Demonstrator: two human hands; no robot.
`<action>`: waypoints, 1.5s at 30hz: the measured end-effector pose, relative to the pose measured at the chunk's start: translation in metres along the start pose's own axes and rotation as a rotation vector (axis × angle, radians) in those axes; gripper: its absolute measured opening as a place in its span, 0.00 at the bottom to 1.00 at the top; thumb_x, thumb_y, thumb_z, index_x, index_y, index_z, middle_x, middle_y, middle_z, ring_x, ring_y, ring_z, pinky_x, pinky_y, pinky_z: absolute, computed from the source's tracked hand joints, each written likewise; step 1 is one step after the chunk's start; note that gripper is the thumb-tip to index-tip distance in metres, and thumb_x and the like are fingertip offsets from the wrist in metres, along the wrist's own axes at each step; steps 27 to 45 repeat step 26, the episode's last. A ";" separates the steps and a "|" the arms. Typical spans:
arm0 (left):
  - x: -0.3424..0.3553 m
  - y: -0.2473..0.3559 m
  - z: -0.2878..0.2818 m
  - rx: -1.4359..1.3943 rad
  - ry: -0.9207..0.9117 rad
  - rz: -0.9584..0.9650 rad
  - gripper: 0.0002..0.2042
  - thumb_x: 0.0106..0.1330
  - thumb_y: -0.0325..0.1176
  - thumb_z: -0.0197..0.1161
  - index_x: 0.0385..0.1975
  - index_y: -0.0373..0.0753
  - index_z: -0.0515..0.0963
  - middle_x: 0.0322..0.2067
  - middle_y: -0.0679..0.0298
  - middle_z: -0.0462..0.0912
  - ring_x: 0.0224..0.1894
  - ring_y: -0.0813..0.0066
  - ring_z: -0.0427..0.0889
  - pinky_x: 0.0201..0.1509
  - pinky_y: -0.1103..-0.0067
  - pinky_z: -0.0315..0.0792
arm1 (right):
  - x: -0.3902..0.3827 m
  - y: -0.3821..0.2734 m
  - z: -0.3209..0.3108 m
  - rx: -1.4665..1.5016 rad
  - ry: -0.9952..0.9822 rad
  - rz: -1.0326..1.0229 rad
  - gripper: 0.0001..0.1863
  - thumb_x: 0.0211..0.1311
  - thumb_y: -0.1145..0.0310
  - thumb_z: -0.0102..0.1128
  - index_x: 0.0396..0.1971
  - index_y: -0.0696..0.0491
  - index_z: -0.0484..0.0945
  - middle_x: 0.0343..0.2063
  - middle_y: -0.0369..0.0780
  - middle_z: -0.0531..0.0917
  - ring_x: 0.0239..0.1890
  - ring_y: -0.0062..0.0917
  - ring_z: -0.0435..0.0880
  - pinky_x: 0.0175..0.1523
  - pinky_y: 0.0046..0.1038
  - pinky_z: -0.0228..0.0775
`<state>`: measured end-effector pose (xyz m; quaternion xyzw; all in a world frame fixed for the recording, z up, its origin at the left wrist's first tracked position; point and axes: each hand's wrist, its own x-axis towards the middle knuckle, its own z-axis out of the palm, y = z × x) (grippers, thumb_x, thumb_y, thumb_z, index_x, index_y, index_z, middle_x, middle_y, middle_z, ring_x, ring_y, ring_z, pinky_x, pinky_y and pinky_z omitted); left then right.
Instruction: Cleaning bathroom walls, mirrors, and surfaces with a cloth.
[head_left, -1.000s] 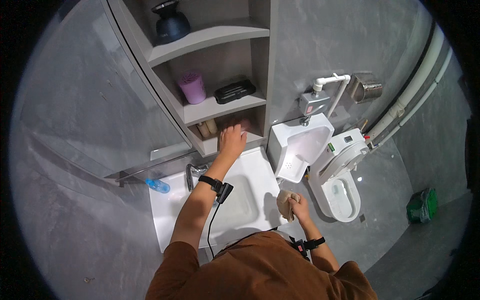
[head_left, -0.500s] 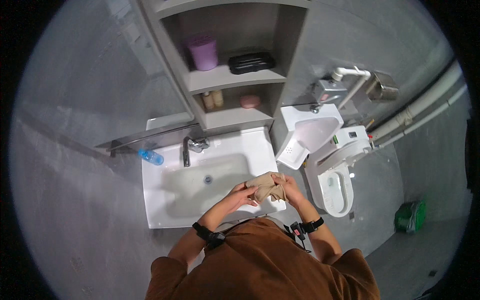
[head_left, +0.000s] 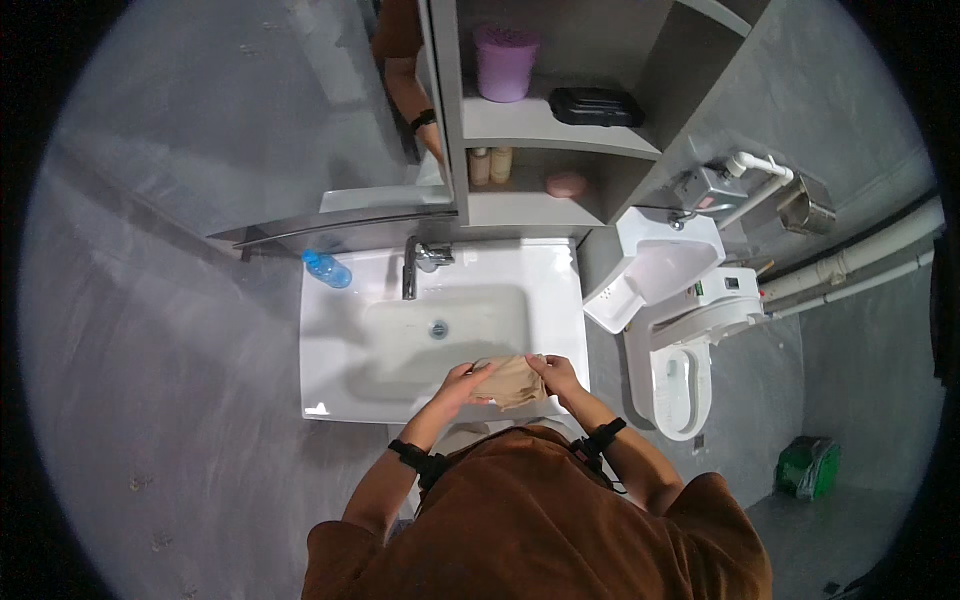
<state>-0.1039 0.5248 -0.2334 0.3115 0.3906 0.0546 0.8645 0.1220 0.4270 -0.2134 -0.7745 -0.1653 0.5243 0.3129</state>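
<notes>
Beige cloth (head_left: 513,381) held by both hands over white sink (head_left: 340,375).

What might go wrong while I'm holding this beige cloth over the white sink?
The beige cloth hangs between both hands, left hand and right hand, over the white sink's front rim; a loose grip might drop it into the basin or off the rim. The small blue bottle sits near the sink's back corner and could be knocked over.

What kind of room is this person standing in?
Most likely a small bathroom: a white rectangular washbasin with a chrome tap, a white toilet with raised lid, and grey wall shelves holding toiletries.
</notes>
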 end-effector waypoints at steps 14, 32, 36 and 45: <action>0.224 0.043 0.039 0.134 -0.019 0.143 0.19 0.67 0.36 0.65 0.54 0.36 0.73 0.50 0.59 0.79 0.48 0.68 0.82 0.43 0.69 0.84 | 0.147 0.001 -0.094 0.346 0.196 -0.238 0.25 0.59 0.73 0.67 0.57 0.58 0.73 0.40 0.39 0.83 0.39 0.25 0.84 0.43 0.30 0.79; 0.225 0.063 0.026 0.140 -0.005 0.033 0.48 0.68 0.47 0.65 0.77 0.44 0.35 0.77 0.53 0.40 0.77 0.58 0.48 0.64 0.49 0.68 | 0.222 -0.027 -0.131 -0.356 0.333 -0.459 0.40 0.64 0.57 0.65 0.70 0.61 0.60 0.69 0.53 0.65 0.71 0.40 0.66 0.74 0.34 0.56; 0.225 0.063 0.026 0.140 -0.005 0.033 0.48 0.68 0.47 0.65 0.77 0.44 0.35 0.77 0.53 0.40 0.77 0.58 0.48 0.64 0.49 0.68 | 0.222 -0.027 -0.131 -0.356 0.333 -0.459 0.40 0.64 0.57 0.65 0.70 0.61 0.60 0.69 0.53 0.65 0.71 0.40 0.66 0.74 0.34 0.56; 0.225 0.063 0.026 0.140 -0.005 0.033 0.48 0.68 0.47 0.65 0.77 0.44 0.35 0.77 0.53 0.40 0.77 0.58 0.48 0.64 0.49 0.68 | 0.222 -0.027 -0.131 -0.356 0.333 -0.459 0.40 0.64 0.57 0.65 0.70 0.61 0.60 0.69 0.53 0.65 0.71 0.40 0.66 0.74 0.34 0.56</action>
